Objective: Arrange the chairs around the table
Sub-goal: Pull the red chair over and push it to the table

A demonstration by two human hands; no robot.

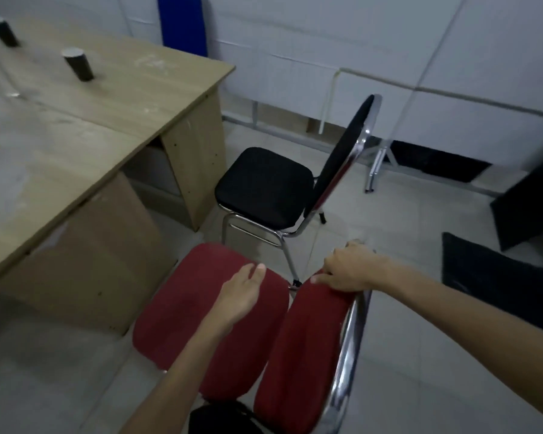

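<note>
Red padded chair (201, 324), chrome-framed; right hand (348, 270) grips its backrest.

Table (76, 126) left, near chair (210, 314) beside it, far chair (264, 186) behind

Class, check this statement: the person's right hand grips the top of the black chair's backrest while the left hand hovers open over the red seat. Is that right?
Not quite. The head view shows the right hand gripping the top of the red chair's backrest, not the black chair, which stands untouched beside the table. The left hand is indeed open over the red seat.
</note>
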